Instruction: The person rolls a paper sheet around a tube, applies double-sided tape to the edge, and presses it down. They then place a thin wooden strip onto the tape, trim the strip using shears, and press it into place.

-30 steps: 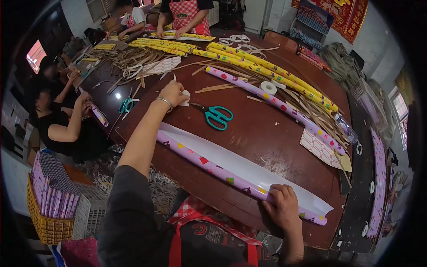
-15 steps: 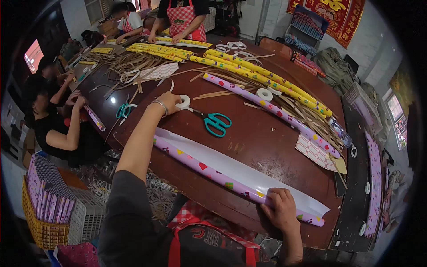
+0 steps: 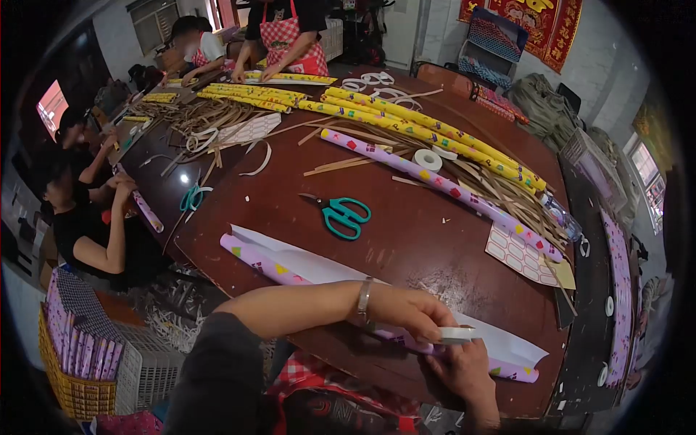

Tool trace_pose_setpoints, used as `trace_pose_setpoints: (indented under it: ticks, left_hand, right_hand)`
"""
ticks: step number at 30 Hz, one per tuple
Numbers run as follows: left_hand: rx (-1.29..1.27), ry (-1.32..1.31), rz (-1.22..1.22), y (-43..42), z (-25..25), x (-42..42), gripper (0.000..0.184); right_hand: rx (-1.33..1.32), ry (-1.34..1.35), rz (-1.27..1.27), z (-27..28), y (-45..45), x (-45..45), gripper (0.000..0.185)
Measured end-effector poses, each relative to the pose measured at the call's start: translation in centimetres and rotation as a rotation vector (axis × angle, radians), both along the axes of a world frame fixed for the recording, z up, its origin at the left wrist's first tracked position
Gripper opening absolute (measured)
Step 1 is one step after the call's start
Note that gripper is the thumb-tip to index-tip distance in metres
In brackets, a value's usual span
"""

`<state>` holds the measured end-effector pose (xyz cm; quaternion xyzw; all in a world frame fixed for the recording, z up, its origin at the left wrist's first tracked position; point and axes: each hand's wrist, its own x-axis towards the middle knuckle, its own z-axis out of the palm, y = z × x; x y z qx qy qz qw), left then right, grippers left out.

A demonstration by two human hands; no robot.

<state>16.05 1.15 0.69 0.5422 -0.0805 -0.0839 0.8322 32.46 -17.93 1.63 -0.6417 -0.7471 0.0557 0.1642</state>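
Note:
A roll of lilac patterned wrapping paper (image 3: 264,267) lies along the table's near edge, its white inner side partly unrolled on the far side. My left hand (image 3: 409,310), a metal band at its wrist, grips a roll of white tape (image 3: 457,334) above the paper's right part. Just below the tape, my right hand (image 3: 467,371) is closed at the wrapping paper roll. Its fingertips are close under the tape and partly hidden. Teal-handled scissors (image 3: 342,217) lie beyond the paper, blades apart.
Another lilac roll (image 3: 442,188) and several yellow rolls (image 3: 428,130) lie across the far side, over brown strips. A label sheet (image 3: 522,254), a second tape roll (image 3: 428,159) and a plastic bottle (image 3: 562,217) are near them. Co-workers handle rolls at left and back.
My left hand has brought the tape roll from beside the scissors across to my right hand. My right hand has stayed at the wrapping paper. The view has shifted slightly.

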Motion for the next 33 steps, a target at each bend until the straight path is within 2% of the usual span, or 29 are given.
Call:
trace_pose_setpoints:
  ticks: [2,3,6,10,12,14,16,18,21,23,24,27,31,33]
  left_hand:
    - [0.047,0.191,-0.054,0.4,-0.4,2.3,0.034]
    - [-0.134,0.240,-0.006,0.4,-0.7,2.8,0.032]
    - [-0.270,0.217,0.117,0.5,-2.3,3.5,0.033]
    - [-0.094,0.370,0.168,0.7,-2.7,3.8,0.030]
    - [-0.130,0.417,0.172,0.9,-2.4,3.7,0.027]
    - [-0.065,0.275,0.103,0.9,-2.9,3.7,0.026]
    - [0.007,0.257,0.131,0.8,-2.3,3.6,0.022]
    - [0.158,0.132,0.097,1.1,-1.3,3.2,0.019]
    - [0.117,0.134,0.173,0.8,-1.1,2.8,0.017]
    - [0.327,0.132,0.208,1.1,-0.9,2.9,0.016]
    - [0.226,0.173,0.222,1.1,-1.1,2.8,0.017]
    - [0.291,0.137,0.206,1.0,-1.7,2.7,0.022]
    - [0.252,0.223,0.172,0.9,-0.5,3.0,0.022]
    - [0.372,0.247,0.161,0.7,0.5,3.4,0.021]
  right_hand:
    - [0.000,0.007,-0.013,-0.7,-0.5,0.2,0.040]
    - [-0.014,0.020,-0.019,-0.7,-0.5,0.1,0.040]
    - [0.056,0.035,0.014,0.0,0.4,0.2,0.042]
    - [0.054,0.051,0.056,0.1,0.5,0.1,0.044]
    - [0.046,0.043,0.063,0.1,0.4,0.3,0.045]
    - [0.038,0.054,0.053,-0.1,0.3,0.3,0.049]
    - [0.014,0.085,0.022,2.3,1.0,-0.6,0.048]
    - [-0.012,0.120,-0.012,2.5,1.2,-0.5,0.047]
    - [0.045,0.088,-0.049,0.6,0.2,1.1,0.035]
    - [0.056,0.087,-0.130,0.3,-0.1,1.5,0.029]
    - [0.042,0.077,-0.149,0.4,-0.2,1.8,0.027]
    - [0.076,0.082,-0.170,0.4,-0.9,1.3,0.022]
    - [0.139,0.105,-0.168,-0.3,-1.8,0.8,0.022]
    - [0.140,0.089,-0.184,-0.5,-1.9,0.6,0.024]
